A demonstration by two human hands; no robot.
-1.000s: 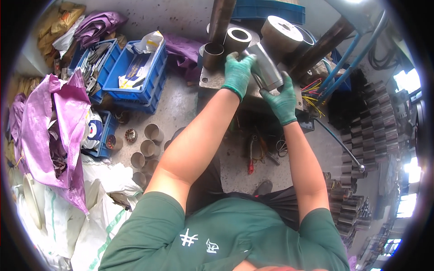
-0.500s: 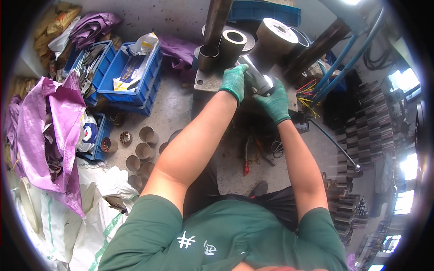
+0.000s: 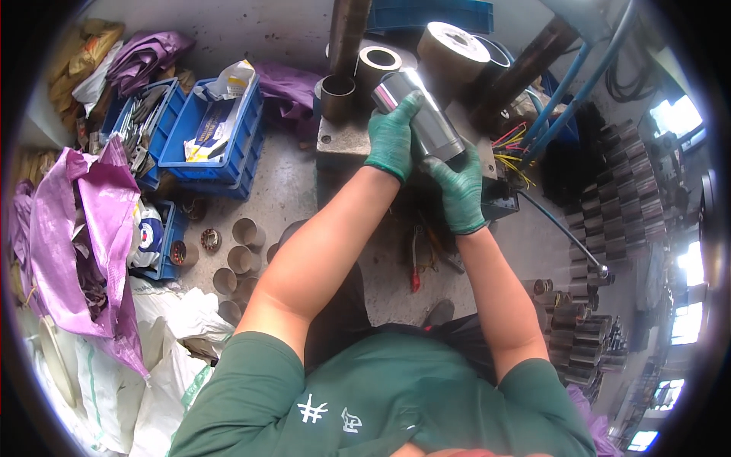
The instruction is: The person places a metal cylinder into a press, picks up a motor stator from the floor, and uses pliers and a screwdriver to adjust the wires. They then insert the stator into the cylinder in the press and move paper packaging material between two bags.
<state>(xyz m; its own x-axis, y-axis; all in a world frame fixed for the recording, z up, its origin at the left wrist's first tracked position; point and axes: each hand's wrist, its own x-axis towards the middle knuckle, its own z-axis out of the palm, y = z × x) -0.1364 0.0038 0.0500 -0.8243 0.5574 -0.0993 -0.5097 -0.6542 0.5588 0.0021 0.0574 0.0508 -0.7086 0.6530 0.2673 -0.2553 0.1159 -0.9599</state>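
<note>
A shiny metal cylinder (image 3: 426, 114) is tilted between my gloved hands, its far end leaning left. My left hand (image 3: 391, 139), in a green glove, is closed round the cylinder's left side, thumb on top. At the near right end, my right hand (image 3: 460, 189) is closed on the rim, fingers partly hidden beneath. The cylinder is over the front of a metal machine base (image 3: 350, 145). Behind it are a thick-walled ring (image 3: 378, 59) and a large round block with a central hole (image 3: 454, 43). A thin-walled tube (image 3: 336, 97) stands to the left.
Steel columns (image 3: 349, 38) rise behind the base. Blue crates (image 3: 247, 129) with parts and a bag stand left, near a purple sack (image 3: 114, 221). Short tubes (image 3: 242, 259) stand on the floor. Stacked metal cylinders (image 3: 620, 198), yellow wires (image 3: 512, 164) and a ball-ended lever (image 3: 601, 270) are right.
The cylinder has come up and toward me, and more of its side shows. Both hands have shifted with it, still holding it. The view has moved slightly.
</note>
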